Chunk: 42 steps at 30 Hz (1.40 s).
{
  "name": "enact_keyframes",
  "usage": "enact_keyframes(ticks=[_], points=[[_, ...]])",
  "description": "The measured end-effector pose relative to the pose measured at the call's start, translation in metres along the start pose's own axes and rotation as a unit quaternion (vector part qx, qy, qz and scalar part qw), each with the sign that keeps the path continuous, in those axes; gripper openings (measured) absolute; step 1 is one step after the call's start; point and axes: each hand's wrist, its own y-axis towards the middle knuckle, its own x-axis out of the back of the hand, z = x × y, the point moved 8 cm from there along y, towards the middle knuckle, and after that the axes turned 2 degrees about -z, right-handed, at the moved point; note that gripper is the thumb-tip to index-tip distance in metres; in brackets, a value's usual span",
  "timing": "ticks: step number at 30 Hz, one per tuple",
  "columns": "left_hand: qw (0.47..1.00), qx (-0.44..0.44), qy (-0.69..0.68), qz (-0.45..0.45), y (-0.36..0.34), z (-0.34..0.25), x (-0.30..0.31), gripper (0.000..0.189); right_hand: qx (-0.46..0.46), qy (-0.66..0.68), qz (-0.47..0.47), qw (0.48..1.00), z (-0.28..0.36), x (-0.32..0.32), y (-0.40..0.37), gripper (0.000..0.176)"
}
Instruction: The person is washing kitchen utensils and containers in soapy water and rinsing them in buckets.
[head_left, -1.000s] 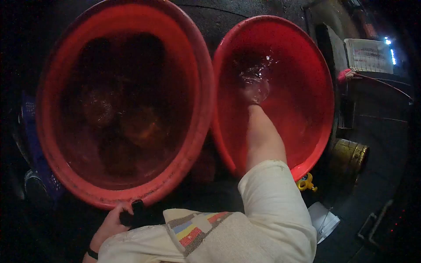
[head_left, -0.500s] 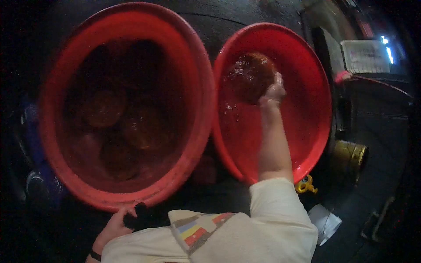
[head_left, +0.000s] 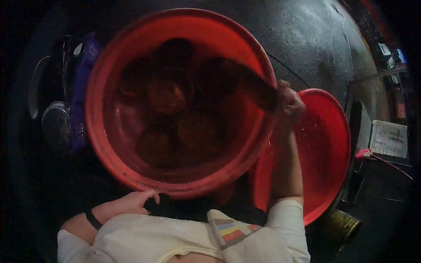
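My right hand (head_left: 289, 105) is closed on a dark round dish (head_left: 252, 85), held tilted over the right rim of the large red tub (head_left: 144, 179). Several dark round bowls (head_left: 169, 94) lie in the water inside that tub. To the right stands a smaller red tub (head_left: 324, 144), partly behind my right forearm. My left hand (head_left: 144, 201) is by the large tub's near rim, its fingers curled round something black that I cannot make out.
A purple basket (head_left: 85, 92) and a round metal item (head_left: 56, 120) stand left of the large tub. At the right are a white crate (head_left: 389, 139), a pink-ended stick (head_left: 363, 154) and a yellowish can (head_left: 344, 225).
My right hand has come out of the smaller tub with the dish and moved to the large tub's rim. The view has shifted left, and my left hand stays near the rim.
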Motion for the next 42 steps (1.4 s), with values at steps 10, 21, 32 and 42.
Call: enact_keyframes(ticks=[10, 21, 32, 42], points=[[1.0, -0.022, -0.006, -0.014, 0.001, -0.002, -0.003, 0.043, 0.36, -0.043, 0.059, 0.93, 0.052, -0.164, -0.036, 0.03], [1.0, 0.008, -0.01, -0.005, -0.005, -0.009, 0.006, 0.047, 0.058, -0.279, 0.043, 0.957, -0.026, -0.221, 0.001, 0.028], [0.999, 0.02, -0.039, -0.015, 0.003, 0.003, 0.002, 0.043, 0.074, -0.123, 0.139, 0.98, -0.024, -0.196, -0.016, 0.022], [0.998, 0.024, -0.05, -0.006, 0.008, 0.013, 0.01, 0.044, 0.009, -0.112, 0.281, 0.953, -0.034, -0.208, -0.031, 0.03]])
